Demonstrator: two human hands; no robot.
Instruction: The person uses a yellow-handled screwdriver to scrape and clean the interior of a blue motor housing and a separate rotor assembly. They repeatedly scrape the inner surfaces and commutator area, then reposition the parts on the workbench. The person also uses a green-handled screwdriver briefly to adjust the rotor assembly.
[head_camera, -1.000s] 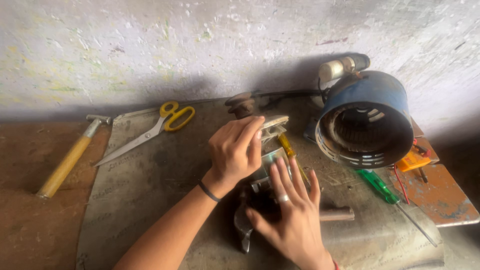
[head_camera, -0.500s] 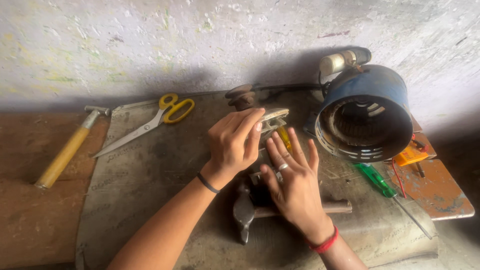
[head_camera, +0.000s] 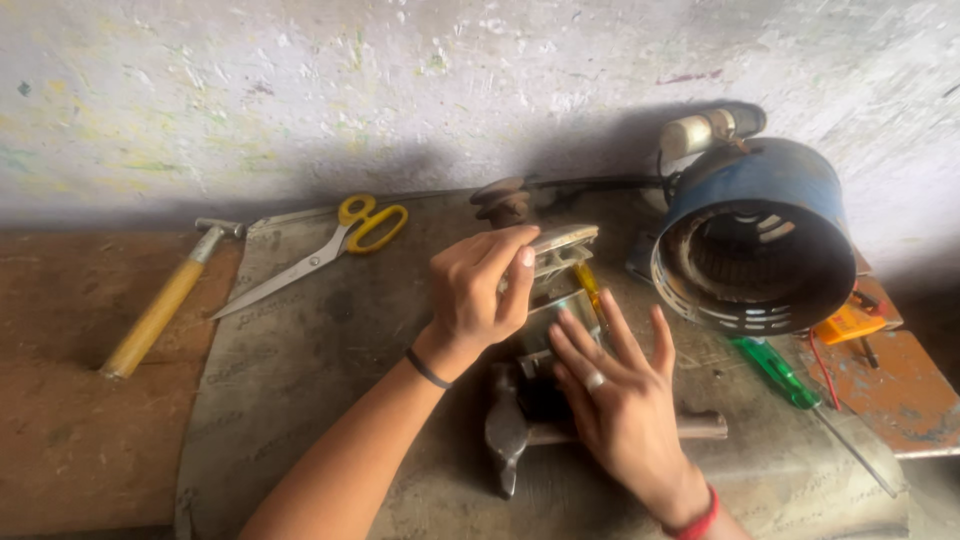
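Kneeling over a grey sheet (head_camera: 300, 400) spread on the work surface, I am steadying a small metal assembly (head_camera: 560, 300) between my two hands; I judge this a holding and aligning step. The largest thing, a blue motor housing (head_camera: 790, 200) lying on its side, sits just beyond my right fingers. My left hand (head_camera: 480, 290) arches over the assembly, its fingertips (head_camera: 520, 262) pinched shut on the flat metal cap (head_camera: 565, 240) at the top. My right hand (head_camera: 620, 400) lies flat with fingers spread open, gripping nothing, pressing against the assembly's lower part. A claw hammer head (head_camera: 505, 430) rests under my right palm. Next, I judge, the cap needs careful seating, kept level while my right hand braces.
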